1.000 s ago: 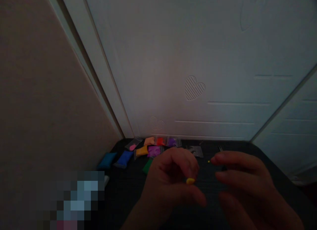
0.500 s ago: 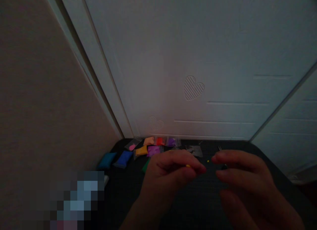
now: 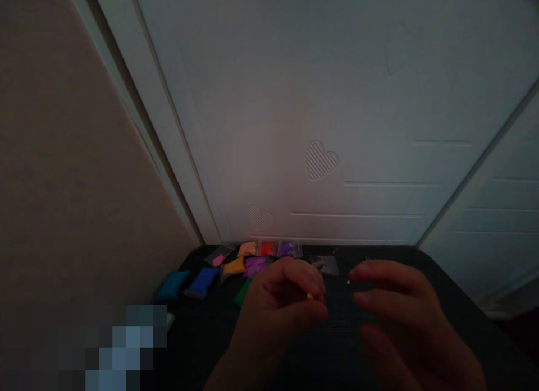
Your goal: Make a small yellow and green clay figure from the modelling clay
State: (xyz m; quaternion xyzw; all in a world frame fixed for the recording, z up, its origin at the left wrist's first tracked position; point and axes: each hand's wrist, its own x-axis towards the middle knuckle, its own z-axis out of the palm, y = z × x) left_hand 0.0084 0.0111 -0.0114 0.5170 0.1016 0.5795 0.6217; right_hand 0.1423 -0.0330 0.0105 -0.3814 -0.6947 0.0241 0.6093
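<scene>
My left hand point(image 3: 282, 295) is closed, thumb and fingertips pinching a tiny yellow piece of modelling clay point(image 3: 310, 296) above the dark table point(image 3: 328, 357). To its right, my right hand point(image 3: 404, 312) hovers with fingers and thumb apart, and nothing shows between them. Another yellow speck point(image 3: 348, 282) lies on the table just left of my right fingertips. Behind my left hand are packets of coloured clay, among them a purple packet point(image 3: 255, 266) and a green packet point(image 3: 243, 293), which the hand partly covers.
Farther left lie an orange-yellow packet point(image 3: 233, 267), a blue packet point(image 3: 202, 283) and a teal packet point(image 3: 172, 285). Peach, red and violet packets line the back edge. A clear bag point(image 3: 325, 265) sits behind the hands. A white panel point(image 3: 252, 99) with hearts rises behind the table.
My left fingers have curled more, and the yellow piece shows more clearly at their tips. Both hands sit slightly lower and farther left in the picture, as the view has shifted.
</scene>
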